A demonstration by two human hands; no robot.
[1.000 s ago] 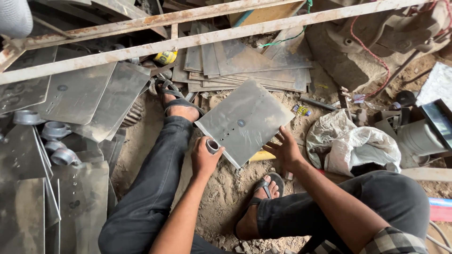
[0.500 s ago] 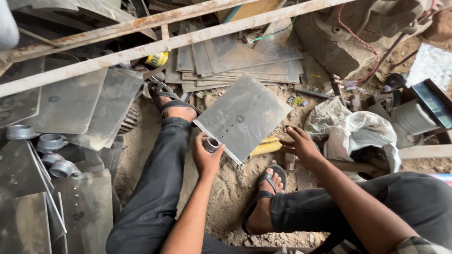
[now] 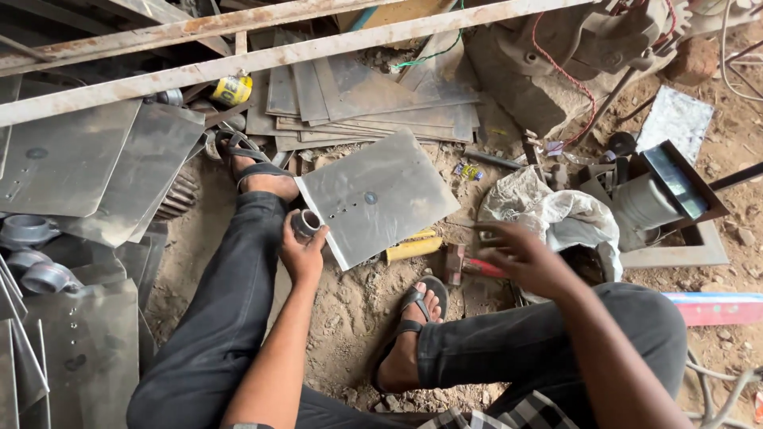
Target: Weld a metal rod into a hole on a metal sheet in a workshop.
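Left hand: left hand (image 3: pixel 300 256) at centre left of the frame, fingers curled around a short metal ring (image 3: pixel 306 223), resting on the left knee.
Metal ring: short grey tube piece, open end facing up, touching the lower left edge of the square metal sheet (image 3: pixel 377 196).
Square sheet: centre of the frame, tilted as a diamond, lying on the dirt floor (image 3: pixel 342 302), with a dark round mark and a row of small holes near the middle.
Right hand: right hand (image 3: pixel 520 258) right of centre, blurred, fingers spread and loose, gripping nothing, hovering above a red-handled tool (image 3: pixel 469 266) and beside a crumpled white sack (image 3: pixel 556 214).
Yellow handle: yellow handle (image 3: pixel 413 248) on the dirt just below the sheet's lower corner.
Feet: sandalled left foot (image 3: pixel 258 171) at upper left of the sheet; sandalled right foot (image 3: pixel 413 326) at lower centre.
Stack of sheets: stack of flat sheets (image 3: pixel 366 99) at upper centre, behind the rusty angle bar (image 3: pixel 238 59).
Left side: more sheets and metal rings (image 3: pixel 32 254) along the left edge of the frame.
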